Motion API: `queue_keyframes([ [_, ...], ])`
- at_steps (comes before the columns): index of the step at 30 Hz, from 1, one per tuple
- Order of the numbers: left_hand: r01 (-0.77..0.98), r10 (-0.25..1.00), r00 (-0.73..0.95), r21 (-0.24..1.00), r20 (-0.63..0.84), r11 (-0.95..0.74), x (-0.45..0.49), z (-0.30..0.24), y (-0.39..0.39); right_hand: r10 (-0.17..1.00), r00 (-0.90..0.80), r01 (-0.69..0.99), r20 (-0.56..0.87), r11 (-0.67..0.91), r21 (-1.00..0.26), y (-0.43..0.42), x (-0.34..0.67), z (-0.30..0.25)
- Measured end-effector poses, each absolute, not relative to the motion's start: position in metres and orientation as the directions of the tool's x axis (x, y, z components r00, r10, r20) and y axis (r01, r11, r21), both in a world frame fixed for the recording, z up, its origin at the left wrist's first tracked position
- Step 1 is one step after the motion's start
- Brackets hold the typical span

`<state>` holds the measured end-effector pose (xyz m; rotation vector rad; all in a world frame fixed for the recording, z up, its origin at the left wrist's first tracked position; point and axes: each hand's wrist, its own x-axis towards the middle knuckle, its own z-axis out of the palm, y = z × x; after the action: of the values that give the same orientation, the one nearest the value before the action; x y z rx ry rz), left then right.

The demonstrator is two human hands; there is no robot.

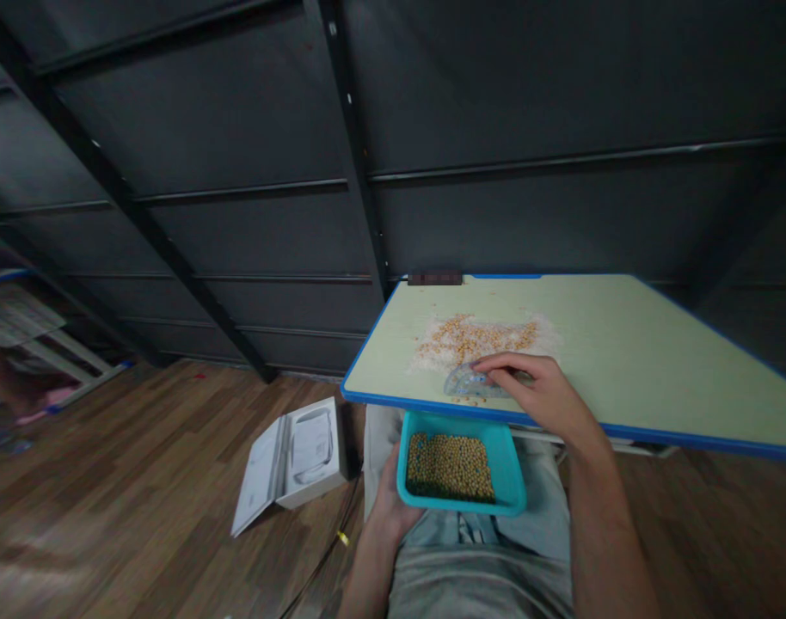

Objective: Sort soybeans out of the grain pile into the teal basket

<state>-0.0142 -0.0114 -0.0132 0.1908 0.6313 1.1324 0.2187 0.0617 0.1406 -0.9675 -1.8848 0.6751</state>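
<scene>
A turquoise plastic basket [510,464] full of round tan beans [451,460] rests over my lap, just below the table's near edge. My left hand [393,499] grips its left side, fingers partly hidden beneath it. On the table my right hand [535,383] pinches a clear plastic protractor [461,380] with blue marks, its curved edge facing away from me. Beyond the protractor spreads a patch of white grains [425,351] mixed with orange-yellow kernels or beans [461,340]. A few loose beans [469,401] lie between the protractor and the near edge.
The pale green folding table [638,361] has a blue rim and stands against a dark panelled wall [270,241]. An open white box [309,451] and a cable [322,559] lie on the wooden floor to my left. Part of another person [6,383] shows at far left.
</scene>
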Motion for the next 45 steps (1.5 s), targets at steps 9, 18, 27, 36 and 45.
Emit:
queue_keyframes([
  [9,-0.786,0.881,0.262,0.442,-0.394,0.432,-0.015,-0.015,-0.011,0.846,-0.322,0.329,0.424,0.52,-0.788,0.058,0.217,0.144],
  [18,-0.804,0.893,0.276,0.424,-0.356,0.417,-0.017,-0.021,-0.011,0.851,-0.335,0.326,0.405,0.508,-0.798,0.056,0.217,0.145],
  [27,-0.784,0.891,0.261,0.458,-0.371,0.42,-0.013,-0.012,-0.011,0.851,-0.256,0.396,0.458,0.525,-0.753,0.064,0.217,0.14],
  [36,-0.774,0.883,0.265,0.46,-0.388,0.435,-0.013,-0.009,-0.011,0.854,-0.127,0.46,0.505,0.502,-0.732,0.068,0.219,0.136],
  [45,-0.789,0.879,0.268,0.433,-0.395,0.435,-0.013,-0.01,-0.01,0.857,-0.062,0.461,0.511,0.479,-0.747,0.07,0.22,0.135],
])
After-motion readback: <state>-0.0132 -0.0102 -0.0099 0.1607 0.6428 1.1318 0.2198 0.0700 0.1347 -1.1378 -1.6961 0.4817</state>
